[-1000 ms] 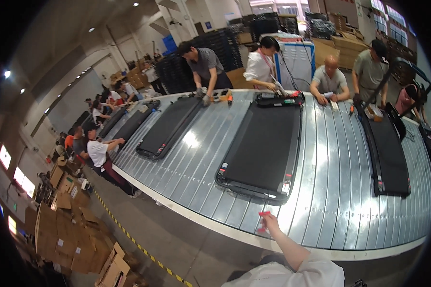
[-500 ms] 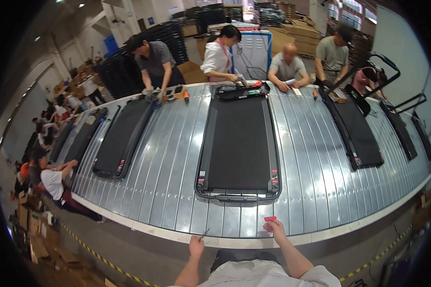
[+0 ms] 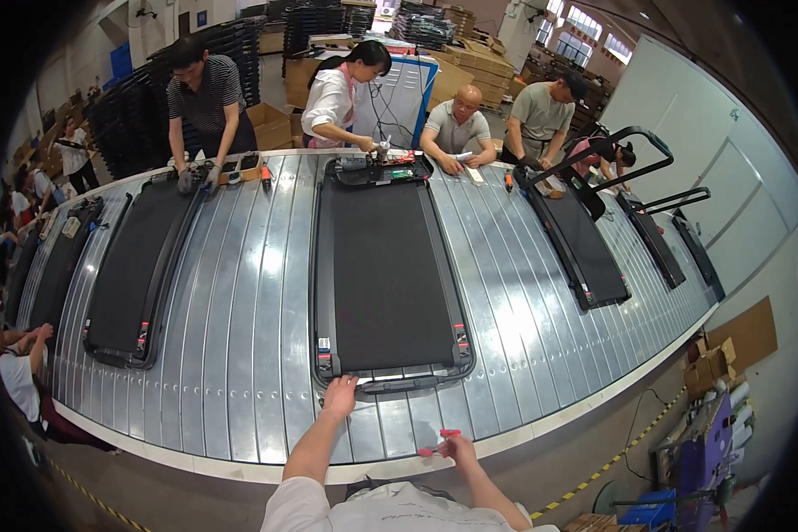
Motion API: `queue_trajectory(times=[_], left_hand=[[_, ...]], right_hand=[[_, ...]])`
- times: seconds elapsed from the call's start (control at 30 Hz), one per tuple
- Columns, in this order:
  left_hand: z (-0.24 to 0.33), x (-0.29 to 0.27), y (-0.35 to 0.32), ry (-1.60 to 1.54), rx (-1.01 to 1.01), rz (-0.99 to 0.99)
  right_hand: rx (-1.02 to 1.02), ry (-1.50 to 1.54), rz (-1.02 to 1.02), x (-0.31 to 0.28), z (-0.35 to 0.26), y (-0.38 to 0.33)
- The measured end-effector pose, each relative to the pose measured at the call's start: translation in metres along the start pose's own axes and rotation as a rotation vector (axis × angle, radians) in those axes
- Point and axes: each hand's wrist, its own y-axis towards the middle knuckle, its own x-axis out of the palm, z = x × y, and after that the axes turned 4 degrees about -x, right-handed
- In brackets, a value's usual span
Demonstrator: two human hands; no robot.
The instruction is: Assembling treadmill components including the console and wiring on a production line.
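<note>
A flat black treadmill [image 3: 399,293] lies lengthwise across the slatted metal table in front of me. My left hand [image 3: 339,396] is at its near left corner, on or against the frame bar. The fingers are curled there, and what they hold is too small to make out. Closer to the table's front edge, my right hand [image 3: 458,449] is closed on a small red piece [image 3: 450,433] whose kind does not show. Another reddish bit [image 3: 426,452] shows just left of that hand, and I cannot tell whether the two are joined.
Another treadmill [image 3: 146,275] lies to the left, and one with a raised handlebar [image 3: 585,257] to the right. Across the table, several co-workers stand or lean, one working at the treadmill's far end. Orange-handled tools [image 3: 266,175] stand near the far edge.
My left hand has reached forward from the table edge to the treadmill's near corner; the thin dark tool it held no longer shows. The view has shifted to the right.
</note>
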Motion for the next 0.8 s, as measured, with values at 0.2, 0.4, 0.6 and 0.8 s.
queue_trajectory(times=[0.2, 0.4, 0.6, 0.8], left_hand=[[0.019, 0.032, -0.013, 0.141, 0.003, -0.064], [0.003, 0.025, 0.001, 0.169, -0.014, -0.258], [0.007, 0.033, 0.011, 0.207, -0.055, -0.386], [0.011, 0.029, 0.015, 0.232, -0.018, -0.342]], right_hand=[[0.081, -0.298, 0.087, -0.048, 0.096, -0.032], [0.303, -0.323, 0.168, -0.044, 0.112, -0.083], [0.24, -0.324, 0.148, -0.048, 0.121, -0.086], [0.238, -0.212, 0.167, -0.031, 0.101, -0.063]])
